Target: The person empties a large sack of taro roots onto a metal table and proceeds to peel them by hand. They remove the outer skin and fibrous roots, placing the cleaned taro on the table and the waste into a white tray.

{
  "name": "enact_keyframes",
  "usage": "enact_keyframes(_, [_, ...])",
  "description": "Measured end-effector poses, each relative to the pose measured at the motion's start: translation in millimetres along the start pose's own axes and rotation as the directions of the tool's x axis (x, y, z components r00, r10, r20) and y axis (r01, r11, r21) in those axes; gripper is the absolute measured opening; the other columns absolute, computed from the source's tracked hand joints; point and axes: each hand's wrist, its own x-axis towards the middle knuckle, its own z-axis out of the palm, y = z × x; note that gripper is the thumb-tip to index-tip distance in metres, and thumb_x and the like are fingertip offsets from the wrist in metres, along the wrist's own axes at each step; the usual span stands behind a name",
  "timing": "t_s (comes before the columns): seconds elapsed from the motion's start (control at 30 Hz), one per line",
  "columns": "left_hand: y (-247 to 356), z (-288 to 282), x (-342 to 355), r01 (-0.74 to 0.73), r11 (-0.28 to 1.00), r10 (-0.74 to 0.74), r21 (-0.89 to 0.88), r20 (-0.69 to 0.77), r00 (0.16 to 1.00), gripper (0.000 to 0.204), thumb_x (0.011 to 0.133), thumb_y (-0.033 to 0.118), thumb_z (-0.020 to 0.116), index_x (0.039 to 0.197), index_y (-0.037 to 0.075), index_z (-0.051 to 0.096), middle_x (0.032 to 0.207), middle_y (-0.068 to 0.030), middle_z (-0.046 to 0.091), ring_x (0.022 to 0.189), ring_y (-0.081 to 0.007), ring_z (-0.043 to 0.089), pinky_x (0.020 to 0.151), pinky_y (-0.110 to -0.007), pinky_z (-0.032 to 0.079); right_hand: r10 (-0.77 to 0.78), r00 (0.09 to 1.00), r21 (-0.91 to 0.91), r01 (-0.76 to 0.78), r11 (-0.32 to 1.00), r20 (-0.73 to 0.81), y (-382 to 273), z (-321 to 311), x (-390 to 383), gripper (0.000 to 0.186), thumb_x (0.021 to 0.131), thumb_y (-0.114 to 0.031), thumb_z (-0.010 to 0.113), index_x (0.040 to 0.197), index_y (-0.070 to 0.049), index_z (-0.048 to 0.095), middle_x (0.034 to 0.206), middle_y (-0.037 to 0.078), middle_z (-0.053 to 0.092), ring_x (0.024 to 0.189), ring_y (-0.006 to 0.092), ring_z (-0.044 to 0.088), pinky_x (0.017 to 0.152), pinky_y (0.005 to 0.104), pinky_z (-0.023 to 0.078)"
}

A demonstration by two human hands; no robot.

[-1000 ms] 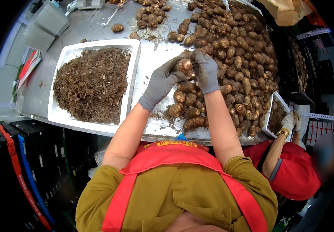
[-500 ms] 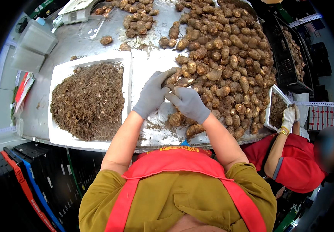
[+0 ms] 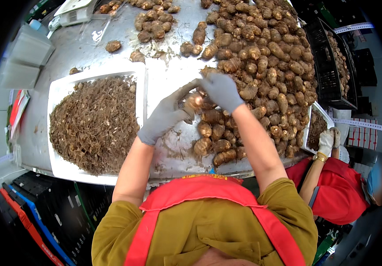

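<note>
My left hand [image 3: 164, 116], in a grey glove, is curled round a brown taro corm [image 3: 194, 101] that shows a pale patch and is blurred. Close against the left fingertips, my right hand [image 3: 222, 91], also in a grey glove, has its fingers bent in at the corm's upper end. What lies between the right fingertips is hidden. To the right of the hands spreads a large heap of hairy taro corms [image 3: 270, 75]. Left of them stands a white foam tray [image 3: 142, 95] full of brown fibrous scraps [image 3: 95, 126].
Small groups of corms [image 3: 153, 26] lie on the metal table [image 3: 36, 148] beyond the tray. A white scale [image 3: 73, 12] stands far left, near clear plastic bins [image 3: 31, 46]. At right are a black crate [image 3: 323, 62] of corms and a co-worker's gloved hand [image 3: 327, 142] beside another tray [image 3: 328, 111].
My right hand has moved up and turned, its fingers now at the corm's upper end. My left hand has shifted slightly left and down, and more of the corm shows. The view has shifted slightly.
</note>
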Motion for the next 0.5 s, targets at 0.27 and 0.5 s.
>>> enact_keyframes(0.27, [58,-83,48,-0.147,0.989,0.141,0.009,-0.344,0.928,0.054,0.095,0.036,0.059,0.129,-0.005,0.048,0.108,-0.0158,0.063,0.090,-0.0193,0.063,0.079,-0.032,0.055,-0.226,0.971,-0.718,0.099,0.689,-0.083,72,-9,118,0.041,0.079,-0.035,0.076,0.109,-0.008,0.069,0.135,0.016,0.056,0.132,0.0312,0.046,0.110,0.0478,0.034])
enact_keyframes(0.5, [62,-95,75,-0.095,0.867,0.339,0.490,-0.439,0.832,0.058,0.092,0.030,0.056,0.143,0.004,0.047,0.127,-0.0196,0.060,0.123,-0.0236,0.054,0.103,-0.035,0.044,0.029,0.996,0.032,-0.027,0.999,-0.085,70,-21,113,0.059,0.078,-0.049,0.075,0.105,0.003,0.066,0.111,0.020,0.066,0.109,0.0327,0.060,0.092,0.0439,0.048])
